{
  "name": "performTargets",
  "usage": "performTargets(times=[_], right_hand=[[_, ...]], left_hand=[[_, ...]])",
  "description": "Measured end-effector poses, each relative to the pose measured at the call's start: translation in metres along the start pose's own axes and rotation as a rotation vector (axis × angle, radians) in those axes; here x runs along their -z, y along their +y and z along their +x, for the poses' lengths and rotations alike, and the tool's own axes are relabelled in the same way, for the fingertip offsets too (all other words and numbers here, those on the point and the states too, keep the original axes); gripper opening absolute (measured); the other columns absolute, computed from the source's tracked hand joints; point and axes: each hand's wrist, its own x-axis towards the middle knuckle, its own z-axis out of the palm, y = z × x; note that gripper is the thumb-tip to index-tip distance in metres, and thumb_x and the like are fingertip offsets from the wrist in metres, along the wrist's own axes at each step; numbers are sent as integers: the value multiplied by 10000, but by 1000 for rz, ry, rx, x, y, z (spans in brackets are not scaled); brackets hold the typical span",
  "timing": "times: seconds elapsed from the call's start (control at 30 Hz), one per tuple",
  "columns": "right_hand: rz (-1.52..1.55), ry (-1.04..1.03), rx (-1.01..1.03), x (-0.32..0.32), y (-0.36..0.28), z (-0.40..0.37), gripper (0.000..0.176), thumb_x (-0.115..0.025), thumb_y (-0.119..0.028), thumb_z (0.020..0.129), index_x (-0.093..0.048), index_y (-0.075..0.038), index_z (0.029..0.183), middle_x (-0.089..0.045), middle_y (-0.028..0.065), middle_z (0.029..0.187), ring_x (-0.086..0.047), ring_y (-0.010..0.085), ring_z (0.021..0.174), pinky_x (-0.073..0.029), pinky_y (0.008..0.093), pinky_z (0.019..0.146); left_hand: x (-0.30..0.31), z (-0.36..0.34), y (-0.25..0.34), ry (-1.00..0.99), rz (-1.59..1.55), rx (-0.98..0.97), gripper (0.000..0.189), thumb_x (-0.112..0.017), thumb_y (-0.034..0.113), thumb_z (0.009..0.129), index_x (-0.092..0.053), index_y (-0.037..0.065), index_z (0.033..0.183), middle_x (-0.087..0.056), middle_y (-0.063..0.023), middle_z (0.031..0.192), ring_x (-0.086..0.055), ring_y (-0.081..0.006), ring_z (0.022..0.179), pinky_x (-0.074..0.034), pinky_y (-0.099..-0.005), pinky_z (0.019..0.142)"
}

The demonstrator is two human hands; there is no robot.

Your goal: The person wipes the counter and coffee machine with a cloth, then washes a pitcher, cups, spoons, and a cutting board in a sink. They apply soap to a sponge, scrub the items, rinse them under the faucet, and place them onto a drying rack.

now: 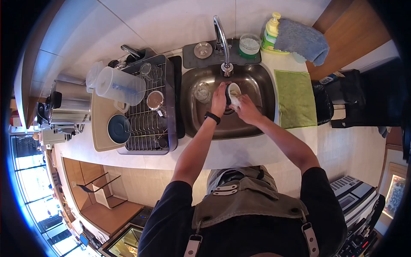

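Note:
Over the steel sink (188,115), my left hand (218,100) grips a cup (233,88), dark outside and white inside, tilted with its mouth toward my right hand. My right hand (248,110) is closed around a whitish scrubbing sponge (235,100) pressed at the cup's opening; its exact shape is partly covered by my fingers. Just above the cup hangs the spout of the chrome faucet (226,67). To the left of my left hand, a clear glass dish (202,92) lies in the basin.
Left of the sink stands a dish rack (171,128) with glasses, a plastic pitcher (120,85) and a blue bowl (118,129) near it. A green cloth (295,98) lies on the right. Behind are a soap pump bottle (270,32), a grey-blue towel (302,38) and a green-based container (249,45).

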Motion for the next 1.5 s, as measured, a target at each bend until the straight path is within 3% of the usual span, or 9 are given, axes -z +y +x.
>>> performTargets(times=[0.13, 0.23, 0.43, 0.57, 0.83, 1.13, 1.27, 1.37, 1.5], right_hand=[[828, -21, -982, 18, -53, 29, 311, -564, -286, 992, -607, 22, 1010, -620, 183, 819, -633, 266, 754, -465, 378, 651], [1013, -6, -1068, 9, -47, 26, 291, -576, -255, 984, -604, 30, 1033, -641, 200, 873, -646, 310, 793, -465, 371, 648], [133, -201, -277, 31, -38, 17, 334, -677, -290, 898, -627, 12, 1031, -655, 162, 943, -626, 291, 971, -460, 381, 838], [-8, -356, 191, 36, -24, 15, 377, -715, -288, 846, -625, 25, 1037, -653, 156, 1016, -587, 283, 1063, -425, 401, 921], [50, -111, -259, 12, -58, 5, 289, -698, -173, 860, -597, 33, 1035, -621, 198, 1058, -574, 362, 1018, -451, 431, 859], [1132, 176, -1025, -8, -65, 24, 293, -517, -307, 1024, -619, -32, 1020, -594, 9, 789, -497, 85, 710, -435, 302, 637], [982, 44, -797, 1, -50, 20, 302, -592, -296, 983, -624, 1, 1027, -641, 33, 823, -608, 140, 760, -464, 358, 676], [223, -524, -336, 34, -31, 45, 311, -641, -287, 937, -638, 12, 1021, -674, 123, 906, -659, 299, 828, -490, 407, 748], [118, -286, -79, 42, -32, 48, 332, -688, -264, 876, -646, 18, 1046, -653, 178, 1061, -601, 371, 1034, -482, 451, 889]], left_hand=[[-14, -11, 2, 94, 401, -367, 402, -387, 310, 1051, -616, 15, 1198, -643, -107, 1152, -612, -255, 1055, -418, -339, 993], [-11, -19, 0, 117, 565, -537, 390, -392, 302, 1052, -608, 25, 1221, -643, -101, 1141, -610, -251, 1068, -427, -345, 990], [24, 8, 9, -59, -274, 527, 323, -470, 334, 1022, -655, 88, 1119, -683, -66, 1081, -648, -231, 1015, -492, -365, 932], [32, 14, 35, -326, -307, 833, 367, -576, 439, 954, -650, 87, 1026, -701, -65, 966, -679, -222, 879, -549, -380, 810], [11, -1, 0, 88, -249, 297, 315, -486, 323, 1010, -628, 42, 1025, -649, -74, 943, -627, -215, 854, -507, -346, 822], [1, -42, 17, 254, 593, -540, 437, -397, 364, 1063, -554, -14, 1214, -601, -153, 1099, -563, -225, 1049, -428, -355, 942], [2, -49, 11, 147, 137, -374, 371, -405, 325, 1055, -552, 36, 1236, -621, -112, 1143, -588, -249, 1074, -436, -359, 973], [26, -22, 5, -129, -473, 150, 331, -465, 322, 1013, -567, 74, 1207, -638, -82, 1108, -621, -231, 1019, -483, -397, 941], [35, -14, 53, -297, -427, 526, 367, -549, 324, 938, -597, 67, 1195, -667, -69, 1035, -653, -216, 968, -573, -420, 785]])
